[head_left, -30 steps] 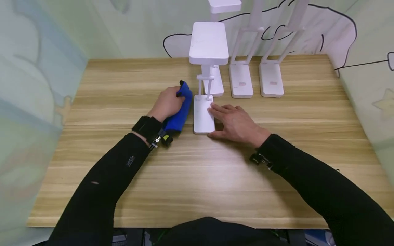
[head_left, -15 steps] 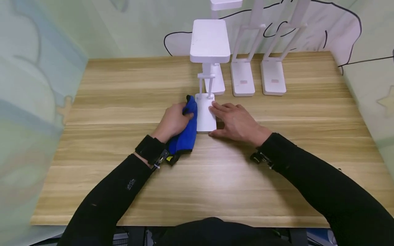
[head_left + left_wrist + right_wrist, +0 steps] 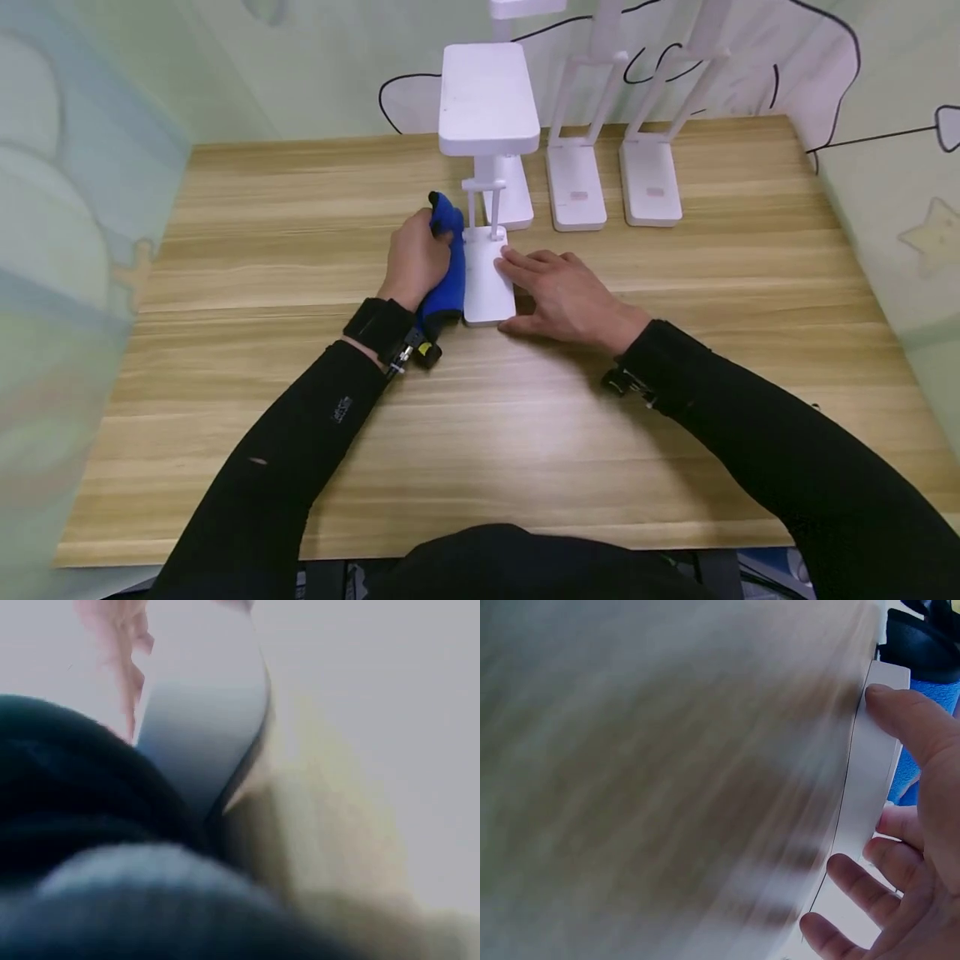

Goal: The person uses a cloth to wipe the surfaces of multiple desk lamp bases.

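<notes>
My left hand [image 3: 415,258] grips a blue cloth [image 3: 448,271] with black edging. The cloth lies along the left side of the white base [image 3: 489,287] of the nearest desk lamp [image 3: 489,96], which stands upright under its flat head. My right hand [image 3: 564,298] rests at the base's right side, fingers spread and fairly straight, thumb by the near corner. In the right wrist view, the thumb touches the side face of the base [image 3: 866,769], and some blue cloth [image 3: 909,761] shows beyond. A pale blurred slab, apparently the base [image 3: 206,705], fills part of the left wrist view.
Behind the near lamp stand more white lamps, with bases in a row: one partly hidden [image 3: 516,200], one in the middle [image 3: 576,190], one at right [image 3: 650,185]. The wooden tabletop [image 3: 300,250] meets a patterned wall covering [image 3: 300,75] at the back and sides.
The left hand with the cloth slid toward the near end of the lamp base, then back toward the far end, now against its left side. The right hand stays on the base.
</notes>
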Tool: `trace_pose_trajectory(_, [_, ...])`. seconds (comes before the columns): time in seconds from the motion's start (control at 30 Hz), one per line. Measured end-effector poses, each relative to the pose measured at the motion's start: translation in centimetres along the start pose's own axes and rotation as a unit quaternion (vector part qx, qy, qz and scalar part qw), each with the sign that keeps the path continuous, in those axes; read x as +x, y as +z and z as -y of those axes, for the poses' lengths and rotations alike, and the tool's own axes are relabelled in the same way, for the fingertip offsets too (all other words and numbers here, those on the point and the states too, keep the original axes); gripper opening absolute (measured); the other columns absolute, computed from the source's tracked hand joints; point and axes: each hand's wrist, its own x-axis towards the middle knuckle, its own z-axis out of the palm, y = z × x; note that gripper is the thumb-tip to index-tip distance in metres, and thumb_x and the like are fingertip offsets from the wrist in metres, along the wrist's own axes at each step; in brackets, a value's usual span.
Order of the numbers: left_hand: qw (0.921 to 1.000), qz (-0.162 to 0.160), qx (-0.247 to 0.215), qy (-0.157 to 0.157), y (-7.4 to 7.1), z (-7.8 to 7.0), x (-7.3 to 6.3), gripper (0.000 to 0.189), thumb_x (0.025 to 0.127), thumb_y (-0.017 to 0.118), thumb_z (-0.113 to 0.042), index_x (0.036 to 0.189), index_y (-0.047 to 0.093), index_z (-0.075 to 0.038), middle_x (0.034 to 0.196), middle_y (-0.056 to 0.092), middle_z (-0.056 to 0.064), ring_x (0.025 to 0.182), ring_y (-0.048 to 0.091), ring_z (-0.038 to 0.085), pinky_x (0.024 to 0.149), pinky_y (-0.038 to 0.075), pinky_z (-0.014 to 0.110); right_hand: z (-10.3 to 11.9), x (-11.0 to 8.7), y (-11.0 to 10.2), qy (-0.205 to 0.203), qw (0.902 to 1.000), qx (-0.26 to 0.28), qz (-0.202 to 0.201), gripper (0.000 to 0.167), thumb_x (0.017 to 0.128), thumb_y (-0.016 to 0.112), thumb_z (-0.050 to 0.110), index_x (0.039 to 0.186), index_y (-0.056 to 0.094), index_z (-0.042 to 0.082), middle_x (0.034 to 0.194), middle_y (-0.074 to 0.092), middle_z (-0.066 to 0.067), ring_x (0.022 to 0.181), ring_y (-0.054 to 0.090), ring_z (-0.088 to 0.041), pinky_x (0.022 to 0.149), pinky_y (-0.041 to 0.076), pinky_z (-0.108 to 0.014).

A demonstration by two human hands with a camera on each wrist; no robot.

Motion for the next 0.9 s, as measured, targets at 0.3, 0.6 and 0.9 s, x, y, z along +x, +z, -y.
trace_pose_trajectory(0.3, [0.9959, 0.067, -0.041, -0.044, 1.1, -0.6, -6.3, 0.062, 0.103, 0.053, -0.025, 0.149, 0.027, 0.006, 0.142, 0.047, 0.029, 0.131, 0.053, 0.038, 0.107, 0.047, 0.049, -0.3, -0.4, -0.4, 0.016, 0.9998, -0.011, -0.003, 0.094, 0.083, 0.067, 0.066, 0.155, 0.035, 0.016, 0.162, 0.035, -0.005, 0.141, 0.043, -0.033, 0.109, 0.039, -0.059])
trace_pose_trajectory(0.6, [0.997, 0.068, -0.03, -0.02, 1.7, -0.2, -8.7, 0.058, 0.103, 0.052, -0.023, 0.146, 0.029, 0.007, 0.138, 0.045, 0.026, 0.129, 0.051, 0.037, 0.11, 0.045, 0.048, -0.6, -0.3, -0.4, 0.01, 0.9999, 0.0, -0.008, 0.094, 0.082, 0.069, 0.064, 0.154, 0.037, 0.013, 0.161, 0.036, -0.008, 0.141, 0.043, -0.035, 0.109, 0.039, -0.059])
trace_pose_trajectory(0.9, [0.9993, 0.034, -0.011, -0.014, 0.6, 0.3, -1.3, 0.046, 0.102, 0.053, -0.021, 0.139, 0.045, 0.005, 0.135, 0.058, 0.027, 0.123, 0.06, 0.039, 0.101, 0.051, 0.049, -0.2, -0.1, 0.2, -0.005, 0.9996, 0.028, 0.0, 0.092, 0.083, 0.069, 0.063, 0.154, 0.036, 0.014, 0.162, 0.034, -0.006, 0.143, 0.04, -0.033, 0.111, 0.037, -0.059])
